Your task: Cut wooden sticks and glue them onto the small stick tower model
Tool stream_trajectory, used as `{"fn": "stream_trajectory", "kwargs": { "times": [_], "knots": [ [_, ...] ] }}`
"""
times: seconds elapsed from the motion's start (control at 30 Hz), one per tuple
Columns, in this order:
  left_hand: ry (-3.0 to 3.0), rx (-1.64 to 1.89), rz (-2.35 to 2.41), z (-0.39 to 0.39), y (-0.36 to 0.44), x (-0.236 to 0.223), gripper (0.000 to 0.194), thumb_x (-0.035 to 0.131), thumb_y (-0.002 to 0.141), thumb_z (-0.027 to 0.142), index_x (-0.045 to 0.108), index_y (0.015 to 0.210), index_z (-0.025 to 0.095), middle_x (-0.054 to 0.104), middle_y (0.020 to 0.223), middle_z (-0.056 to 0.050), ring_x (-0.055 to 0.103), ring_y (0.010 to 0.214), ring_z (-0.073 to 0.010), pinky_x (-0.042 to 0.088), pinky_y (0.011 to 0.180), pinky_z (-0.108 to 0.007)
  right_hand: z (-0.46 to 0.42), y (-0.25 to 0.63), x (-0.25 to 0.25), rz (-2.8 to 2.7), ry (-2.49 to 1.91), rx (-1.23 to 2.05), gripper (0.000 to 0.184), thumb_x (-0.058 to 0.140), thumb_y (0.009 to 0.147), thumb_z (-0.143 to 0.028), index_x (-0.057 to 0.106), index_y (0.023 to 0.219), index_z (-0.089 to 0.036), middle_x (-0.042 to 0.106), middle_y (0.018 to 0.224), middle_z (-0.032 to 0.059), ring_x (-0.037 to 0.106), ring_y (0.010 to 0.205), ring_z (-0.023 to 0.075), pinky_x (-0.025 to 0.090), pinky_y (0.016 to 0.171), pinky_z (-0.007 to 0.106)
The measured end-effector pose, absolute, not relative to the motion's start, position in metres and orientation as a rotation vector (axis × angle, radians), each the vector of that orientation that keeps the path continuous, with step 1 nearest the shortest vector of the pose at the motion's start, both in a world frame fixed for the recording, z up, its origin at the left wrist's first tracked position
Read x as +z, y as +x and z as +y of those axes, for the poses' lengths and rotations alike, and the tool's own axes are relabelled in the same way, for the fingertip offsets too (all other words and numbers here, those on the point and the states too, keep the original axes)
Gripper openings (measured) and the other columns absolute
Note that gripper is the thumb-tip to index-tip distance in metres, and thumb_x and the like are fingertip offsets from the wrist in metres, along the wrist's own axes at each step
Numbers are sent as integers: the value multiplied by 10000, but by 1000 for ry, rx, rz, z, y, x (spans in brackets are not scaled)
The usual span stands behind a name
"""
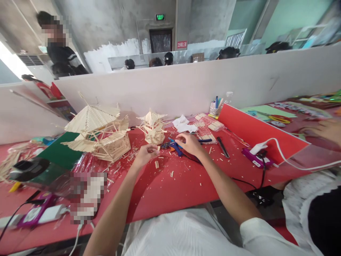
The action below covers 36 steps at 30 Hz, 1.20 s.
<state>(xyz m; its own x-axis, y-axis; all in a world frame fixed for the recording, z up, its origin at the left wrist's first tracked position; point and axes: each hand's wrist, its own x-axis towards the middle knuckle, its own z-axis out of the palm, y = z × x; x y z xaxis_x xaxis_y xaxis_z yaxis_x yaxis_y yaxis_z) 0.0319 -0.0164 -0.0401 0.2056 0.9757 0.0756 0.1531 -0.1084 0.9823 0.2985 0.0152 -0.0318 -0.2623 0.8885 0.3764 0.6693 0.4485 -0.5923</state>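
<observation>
My left hand rests on the red table with its fingers pinched on a small wooden stick piece. My right hand lies curled over the blue-handled pliers, fingers closed on them. Just beyond both hands stands a small pavilion model of thin sticks. A larger stick-built house model sits to the left on a green sheet. Short stick offcuts are scattered on the table around my hands.
A white tissue, packs of sticks, a pen cup and a black knife lie behind my right hand. A purple glue gun with a white cable lies at right, where another person's hand reaches. A white partition backs the table.
</observation>
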Motion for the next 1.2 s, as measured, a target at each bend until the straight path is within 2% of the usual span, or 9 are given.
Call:
{"fn": "stream_trajectory", "kwargs": {
  "times": [0.1, 0.17, 0.27, 0.5, 0.67, 0.77, 0.87, 1.0, 1.2],
  "knots": [
    [1515, 1006, 1087, -21, 37, -38, 468, 845, 636, 436, 655, 955, 152, 723, 776, -33, 700, 742, -178, 564, 744, -303, 3, 269, -34, -1927, -990, 850, 281, 634, 888, -431, 716, 985, -180, 757, 969, 77, 700, 896, 223, 521, 817, 326],
    [1507, 970, 1063, -23, 41, -37, 490, 846, 638, 433, 640, 988, 159, 728, 775, -33, 706, 737, -180, 568, 749, -312, -3, 254, -38, -1857, -898, 1006, 288, 661, 860, -439, 730, 962, -179, 765, 949, 69, 705, 878, 222, 525, 804, 325],
    [1465, 946, 1040, -26, 46, -37, 505, 857, 631, 417, 616, 997, 165, 724, 758, -21, 712, 726, -178, 575, 759, -320, -6, 241, -45, -1755, -893, 1125, 288, 687, 811, -437, 731, 914, -171, 753, 837, 52, 688, 740, 202, 526, 723, 318],
    [1455, 939, 1002, -28, 48, -36, 612, 860, 649, 395, 562, 1130, 161, 725, 777, -20, 721, 748, -186, 584, 803, -347, -3, 239, -49, -1637, -848, 1207, 284, 758, 719, -396, 698, 890, -177, 733, 827, 38, 684, 758, 190, 533, 711, 306],
    [1740, 924, 960, -30, 42, -30, 544, 706, 822, 378, 537, 1297, 174, 726, 1081, -113, 727, 905, -218, 584, 839, -366, 1, 246, -49, -1548, -867, 1289, 394, 801, 697, -392, 623, 993, -201, 693, 743, -14, 629, 633, 145, 481, 603, 256],
    [2023, 899, 1004, -31, 39, -28, 522, 684, 844, 293, 548, 1341, 213, 676, 1227, -109, 709, 930, -197, 570, 859, -343, 3, 249, -51, -1530, -854, 1311, 415, 810, 699, -390, 590, 1001, -210, 682, 722, -32, 592, 594, 123, 434, 572, 231],
    [2227, 883, 1008, -31, 39, -30, 501, 697, 851, 261, 569, 1335, 231, 633, 1296, -108, 686, 952, -192, 548, 904, -349, 4, 249, -52, -1531, -827, 1355, 430, 820, 689, -378, 573, 1001, -213, 686, 731, -33, 604, 605, 125, 448, 592, 237],
    [2432, 877, 1012, -30, 39, -33, 394, 665, 888, 223, 609, 1277, 225, 640, 1244, -108, 643, 1058, -224, 491, 1001, -388, 0, 247, -51, -1522, -822, 1431, 447, 827, 675, -368, 561, 1001, -219, 683, 727, -43, 625, 596, 133, 494, 609, 260],
    [2524, 832, 1060, -32, 39, -31, 388, 666, 900, 246, 588, 1278, 214, 629, 1193, -102, 631, 1057, -227, 484, 986, -368, -5, 244, -49, -1501, -784, 1504, 436, 831, 683, -364, 574, 1001, -214, 701, 748, -31, 655, 601, 137, 526, 640, 277]
  ]
}}
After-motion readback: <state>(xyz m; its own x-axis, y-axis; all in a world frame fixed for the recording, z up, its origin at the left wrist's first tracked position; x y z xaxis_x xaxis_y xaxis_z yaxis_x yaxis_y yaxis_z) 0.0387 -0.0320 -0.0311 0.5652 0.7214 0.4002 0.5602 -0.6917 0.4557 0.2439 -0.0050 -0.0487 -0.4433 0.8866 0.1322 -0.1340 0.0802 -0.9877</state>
